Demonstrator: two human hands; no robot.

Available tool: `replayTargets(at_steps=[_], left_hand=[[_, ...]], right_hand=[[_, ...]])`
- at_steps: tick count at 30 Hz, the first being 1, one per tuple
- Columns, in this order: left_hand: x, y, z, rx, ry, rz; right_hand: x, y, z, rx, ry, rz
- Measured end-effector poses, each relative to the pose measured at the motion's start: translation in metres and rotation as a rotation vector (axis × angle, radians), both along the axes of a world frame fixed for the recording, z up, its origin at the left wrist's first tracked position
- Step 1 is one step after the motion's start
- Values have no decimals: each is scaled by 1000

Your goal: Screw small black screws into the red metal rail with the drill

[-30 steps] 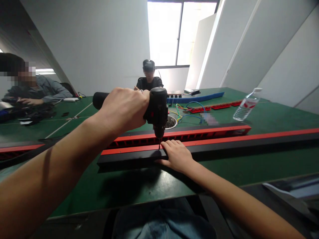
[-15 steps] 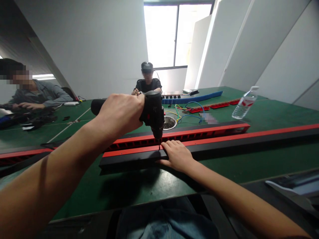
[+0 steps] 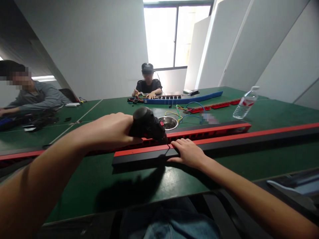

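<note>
My left hand (image 3: 113, 127) is wrapped round the handle of a black cordless drill (image 3: 149, 124). The drill leans, its nose pointing down and to the right. Its bit tip meets or hangs just over the red top of a long red and black bar (image 3: 249, 139); which of the two I cannot tell. Close by on the right, my right hand (image 3: 189, 152) grips this bar, fingers over the top and thumb along the near black side. Behind lies a second red bar (image 3: 234, 127) with a row of openings, partly hidden by the drill and my left hand.
A steel bowl (image 3: 176, 123) of small dark pieces sits behind the bars, beside coloured wires (image 3: 179, 114). A water bottle (image 3: 245, 103) stands at right. Across the green table (image 3: 274, 99), one person (image 3: 148, 84) handles a blue strip (image 3: 199, 99); another person (image 3: 40, 93) sits at left.
The drill has gone from nearly upright to tilted, and my left hand has dropped lower. The held bar and my right hand have shifted right. The far person's hand now rests on the strip.
</note>
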State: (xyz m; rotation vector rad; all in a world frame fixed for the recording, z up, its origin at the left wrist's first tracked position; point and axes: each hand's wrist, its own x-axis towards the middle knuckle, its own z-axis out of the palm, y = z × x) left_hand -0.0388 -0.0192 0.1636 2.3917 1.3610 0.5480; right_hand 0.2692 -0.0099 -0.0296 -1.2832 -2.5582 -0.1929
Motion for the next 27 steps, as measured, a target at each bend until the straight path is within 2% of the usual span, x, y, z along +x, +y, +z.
replayTargets(at_steps=[2,6,8,9,11,15,18,21,23,27], left_hand=[[2,0,-18,-126,-66,-30],[4,7,-62,-314,-398,13],[-3,12,-85,-430,-547,98],[-8,14,-96,-547,-579,169],[-17,17,-116,-754,-667,241],[-25,19,-147,-862,-981,148],[-23,19,-159,-883,-1055,99],[-20,18,-161,-889,-1100,71],[-19,16,-160,-879,-1124,62],[-18,12,-158,-866,-1149,52]], right_hand=[[17,0,1,-7,3,-4],[47,-2,2,-30,55,-32],[57,-4,2,-54,106,-58],[61,-4,3,-72,143,-74],[64,-5,6,-131,283,-99],[56,4,17,-315,784,-102],[38,21,29,-397,1054,-91],[15,40,41,-479,1138,-64],[1,52,47,-455,1125,-44],[-17,74,53,-294,1026,-37]])
